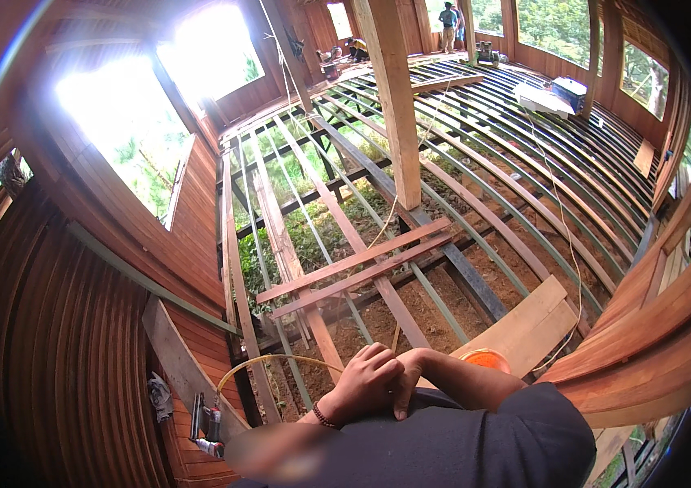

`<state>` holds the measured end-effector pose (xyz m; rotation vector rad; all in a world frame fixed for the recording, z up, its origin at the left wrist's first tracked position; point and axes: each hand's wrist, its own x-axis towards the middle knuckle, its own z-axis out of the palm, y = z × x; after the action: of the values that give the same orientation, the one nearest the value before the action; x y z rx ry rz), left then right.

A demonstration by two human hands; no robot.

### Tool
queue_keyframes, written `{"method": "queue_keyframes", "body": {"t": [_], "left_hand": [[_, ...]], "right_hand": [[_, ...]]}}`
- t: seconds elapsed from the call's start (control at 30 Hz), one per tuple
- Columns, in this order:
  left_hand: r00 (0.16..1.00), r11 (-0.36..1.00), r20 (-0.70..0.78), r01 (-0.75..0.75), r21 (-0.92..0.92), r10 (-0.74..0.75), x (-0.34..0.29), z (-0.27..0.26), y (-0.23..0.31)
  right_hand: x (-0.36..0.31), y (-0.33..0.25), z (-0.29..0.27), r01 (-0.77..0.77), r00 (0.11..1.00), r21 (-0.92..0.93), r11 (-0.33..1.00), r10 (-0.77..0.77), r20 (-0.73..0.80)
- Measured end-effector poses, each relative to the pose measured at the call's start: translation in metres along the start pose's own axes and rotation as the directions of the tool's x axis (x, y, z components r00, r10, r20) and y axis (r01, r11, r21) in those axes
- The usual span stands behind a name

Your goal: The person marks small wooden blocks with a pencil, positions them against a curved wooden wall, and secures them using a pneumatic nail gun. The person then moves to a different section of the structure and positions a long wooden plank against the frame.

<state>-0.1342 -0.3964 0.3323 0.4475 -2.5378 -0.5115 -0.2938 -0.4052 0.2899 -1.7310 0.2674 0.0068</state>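
My left hand (367,376), a beaded bracelet at its wrist, is in front of my dark shirt with its fingers curled. Against it, my right hand (405,389) bends downward with its fingers drawn together. The two hands touch and overlap; whatever may be between their fingers is hidden. To the left of my left forearm, apart from both hands, is a nail gun (209,429) with a yellow air hose (272,357) arching toward my hands. An orange bucket (488,360) shows behind my right forearm.
Open floor joists (386,305) span bare soil and plants. Two loose reddish boards (357,270) lie across them, near an upright wooden post (394,122). A wide plank (524,325) lies at right. Cords trail over the joists. People (449,28) are at the far end.
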Motion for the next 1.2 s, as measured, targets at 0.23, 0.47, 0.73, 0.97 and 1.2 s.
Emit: {"method": "queue_keyframes", "body": {"t": [0.23, 0.47, 0.73, 0.97, 1.2], "left_hand": [[0.988, 0.991, -0.122, -0.105, -0.083, 0.094, -0.002, 0.0, 0.003], [0.991, 0.995, -0.109, -0.081, -0.066, 0.073, -0.005, -0.004, 0.009], [0.996, 0.999, -0.085, -0.031, -0.02, 0.029, -0.014, -0.001, 0.005], [0.992, 0.998, -0.126, -0.022, -0.058, 0.015, -0.015, -0.003, 0.009], [0.989, 0.99, -0.119, -0.096, -0.099, 0.084, -0.016, -0.002, 0.002]], "right_hand": [[0.0, 0.0, 0.001, 0.009, 1.0, 0.008, 1.0, -0.009, -0.01], [0.003, -0.001, 0.005, 0.02, 1.0, 0.02, 1.0, -0.02, -0.007], [0.009, 0.0, 0.014, 0.022, 0.999, 0.09, 0.996, -0.024, 0.022], [0.006, -0.001, 0.016, 0.028, 0.999, 0.14, 0.99, -0.033, 0.037], [0.01, 0.004, 0.01, 0.061, 0.997, 0.17, 0.984, -0.069, 0.045]]}}
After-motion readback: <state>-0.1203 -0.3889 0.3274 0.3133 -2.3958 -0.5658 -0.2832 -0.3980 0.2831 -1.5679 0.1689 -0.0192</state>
